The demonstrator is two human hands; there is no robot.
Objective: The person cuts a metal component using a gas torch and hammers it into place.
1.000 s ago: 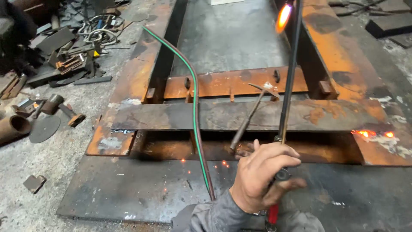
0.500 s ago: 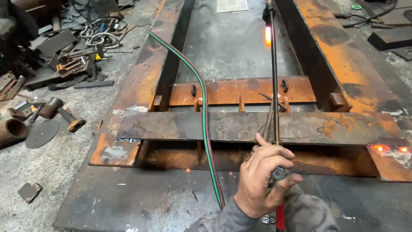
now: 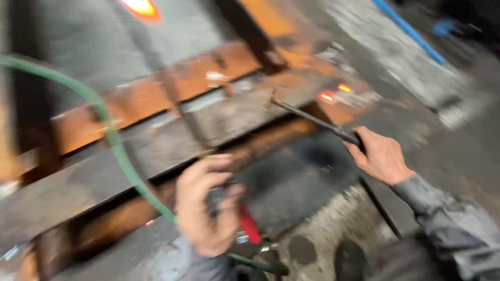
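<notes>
The view is motion-blurred. My left hand [image 3: 205, 208] is closed around the handle of a cutting torch [image 3: 177, 109] with a red knob; its long dark tube runs up to an orange flame [image 3: 138, 6] at the top edge. A green hose [image 3: 112, 145] curves from the torch across the rusty steel frame [image 3: 130, 104]. My right hand [image 3: 380, 156], in a grey sleeve, grips a thin dark metal rod [image 3: 312, 120] whose far end rests on the frame's cross plate.
Two glowing orange spots [image 3: 329, 92] mark hot metal at the frame's right end. A blue pipe [image 3: 411, 32] lies on the grey floor at the upper right. A dark shoe [image 3: 350, 261] stands by the plate's near edge.
The view has swung right and closer. My right hand has come into view and taken hold of the rod that lay on the frame. The torch stays in my left hand.
</notes>
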